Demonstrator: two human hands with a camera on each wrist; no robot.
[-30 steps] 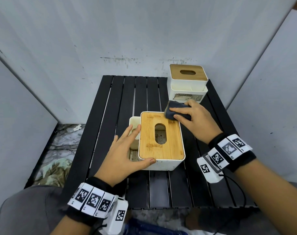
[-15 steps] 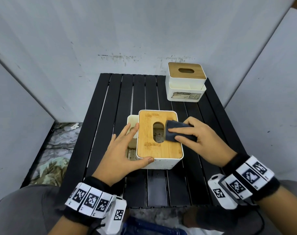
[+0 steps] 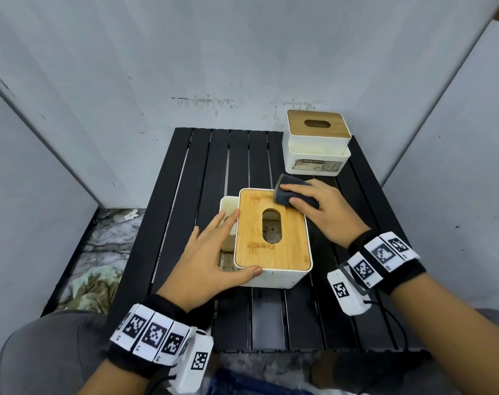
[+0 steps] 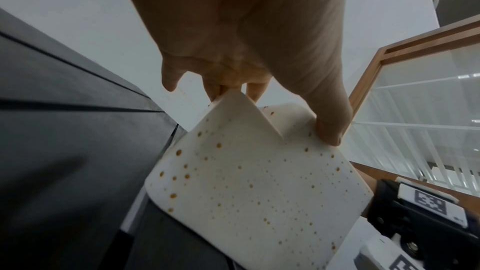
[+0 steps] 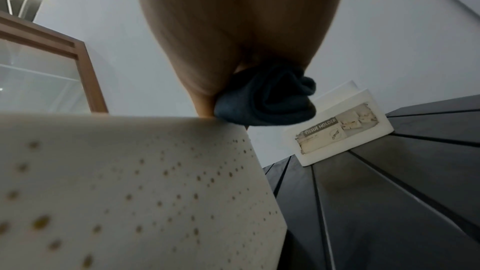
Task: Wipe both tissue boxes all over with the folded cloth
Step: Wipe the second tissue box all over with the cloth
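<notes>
The near tissue box [image 3: 271, 252], white and speckled with a bamboo lid and an oval slot, stands mid-table. My left hand [image 3: 211, 258] steadies it: straight fingers lie along its left side over the small side compartment [image 3: 228, 203], and the thumb presses the front corner. My right hand [image 3: 322, 212] grips the dark folded cloth [image 3: 285, 192] and presses it on the lid's far right corner. The right wrist view shows the cloth [image 5: 265, 98] bunched under my palm at the box's top edge [image 5: 130, 182]. The second tissue box [image 3: 316, 143] stands at the table's far right corner.
The black slatted table [image 3: 202, 172] is boxed in by grey walls at the back and both sides. Rubble and crumpled fabric [image 3: 100, 277] lie on the floor to the left. Bare slats stretch to the left and behind the near box.
My right hand slid the cloth from the lid's far right corner back to beside the slot, then away to the far right corner again. The left hand stayed put.
</notes>
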